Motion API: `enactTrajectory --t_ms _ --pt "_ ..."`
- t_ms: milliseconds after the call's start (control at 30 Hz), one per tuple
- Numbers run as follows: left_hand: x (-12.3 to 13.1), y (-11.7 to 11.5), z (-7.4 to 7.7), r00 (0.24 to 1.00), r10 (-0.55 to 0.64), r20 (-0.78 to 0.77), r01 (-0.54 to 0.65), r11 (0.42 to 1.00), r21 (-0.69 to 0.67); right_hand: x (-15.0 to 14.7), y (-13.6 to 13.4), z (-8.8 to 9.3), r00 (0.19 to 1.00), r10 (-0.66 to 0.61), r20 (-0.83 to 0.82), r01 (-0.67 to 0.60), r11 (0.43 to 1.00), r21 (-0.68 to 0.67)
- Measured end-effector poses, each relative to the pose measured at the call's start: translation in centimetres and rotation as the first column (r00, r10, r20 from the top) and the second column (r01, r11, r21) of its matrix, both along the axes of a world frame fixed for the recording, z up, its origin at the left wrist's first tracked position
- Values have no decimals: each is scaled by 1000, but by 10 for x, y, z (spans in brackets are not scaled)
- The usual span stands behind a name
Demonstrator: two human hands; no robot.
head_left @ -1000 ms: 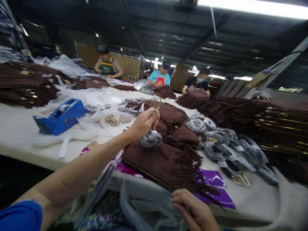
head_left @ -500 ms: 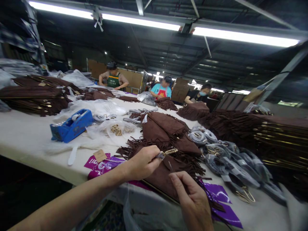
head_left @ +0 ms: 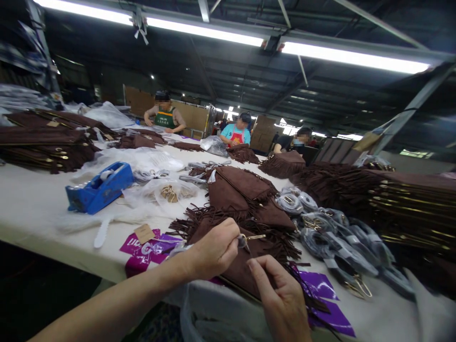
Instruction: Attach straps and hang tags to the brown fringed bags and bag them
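Observation:
Over a brown fringed bag (head_left: 242,271), my left hand (head_left: 215,249) is closed on a gold clasp (head_left: 254,236) that has clear plastic wrapping around its near end. The clasp's long part points to the right. Just below it, my right hand (head_left: 281,294) pinches thumb against forefinger at a thin, pale strip (head_left: 248,249) hanging from the clasp. What the strip is, I cannot make out. The bag lies near the table edge on purple plastic (head_left: 320,286). More brown fringed bags (head_left: 237,185) lie just behind it.
Plastic-wrapped straps with gold hooks (head_left: 338,237) lie to the right, beside a tall stack of brown bags (head_left: 413,204). A blue tape dispenser (head_left: 99,187) and a bag of gold hardware (head_left: 169,192) are at left. Several people (head_left: 237,130) work across the table (head_left: 32,199).
The clasp has turned and now shows more edge-on. My right fingertips have moved slightly left, still below it. The whole view has shifted a little.

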State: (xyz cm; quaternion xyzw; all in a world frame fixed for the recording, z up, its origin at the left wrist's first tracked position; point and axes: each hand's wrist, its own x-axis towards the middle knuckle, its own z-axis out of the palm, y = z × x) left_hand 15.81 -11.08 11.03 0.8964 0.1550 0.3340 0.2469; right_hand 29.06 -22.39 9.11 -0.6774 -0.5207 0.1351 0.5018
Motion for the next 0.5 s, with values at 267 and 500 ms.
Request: enactTrajectory --t_ms 267,500 --pt "0 -7 -7 1000 16 -25 -15 999 36 -1 5 -3 1000 -10 6 10 999 40" --pt "2 -16 -10 988 -113 103 120 991 -60 13 12 -11 992 88 -87 -88 996 -2"
